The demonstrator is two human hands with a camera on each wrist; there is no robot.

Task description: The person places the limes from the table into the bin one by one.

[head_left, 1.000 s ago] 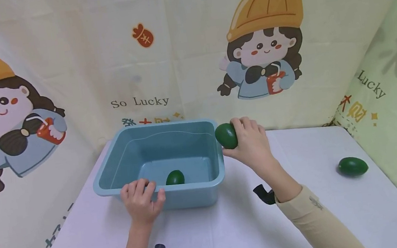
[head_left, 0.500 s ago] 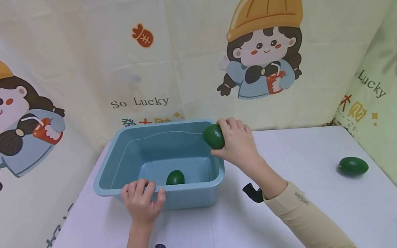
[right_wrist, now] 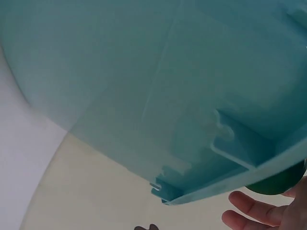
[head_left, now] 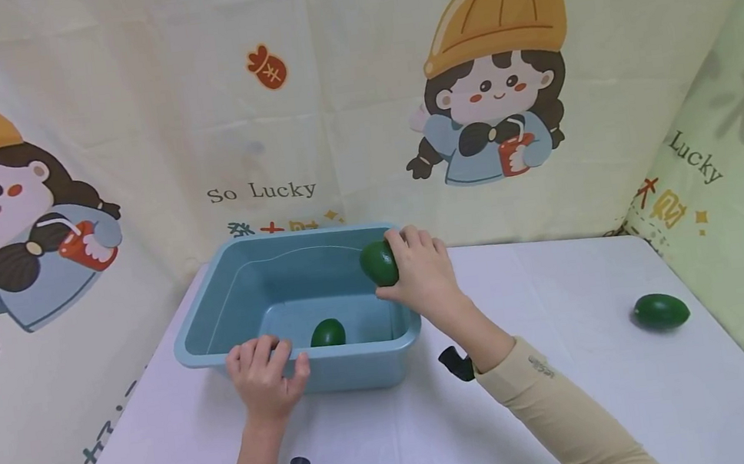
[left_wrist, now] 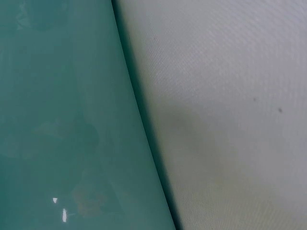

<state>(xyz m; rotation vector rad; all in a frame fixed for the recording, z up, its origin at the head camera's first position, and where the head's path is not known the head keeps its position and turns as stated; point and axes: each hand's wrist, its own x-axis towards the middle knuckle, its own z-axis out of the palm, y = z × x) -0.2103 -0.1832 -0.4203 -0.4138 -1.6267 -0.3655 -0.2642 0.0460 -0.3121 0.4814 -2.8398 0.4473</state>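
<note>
My right hand (head_left: 419, 273) grips a dark green avocado (head_left: 378, 263) and holds it over the right inner side of the blue plastic tub (head_left: 215, 313). A second avocado (head_left: 327, 333) lies on the tub's floor near the front wall. My left hand (head_left: 266, 375) holds the tub's front rim, fingers curled over the edge. The right wrist view shows the tub's outer wall (right_wrist: 144, 86), a sliver of the held avocado (right_wrist: 278, 184) and my fingertips (right_wrist: 247, 206). Only the tub's wall (left_wrist: 62, 120) and the white tablecloth (left_wrist: 225, 105) appear in the left wrist view.
A third avocado (head_left: 661, 310) lies on the white table (head_left: 607, 389) near its right edge. Cartoon-printed curtains (head_left: 300, 101) close in the back, left and right sides. The tub stands at the back left of the table.
My right hand has carried the avocado leftward, from beside the tub's right rim to over its inside. The left hand has stayed on the front rim.
</note>
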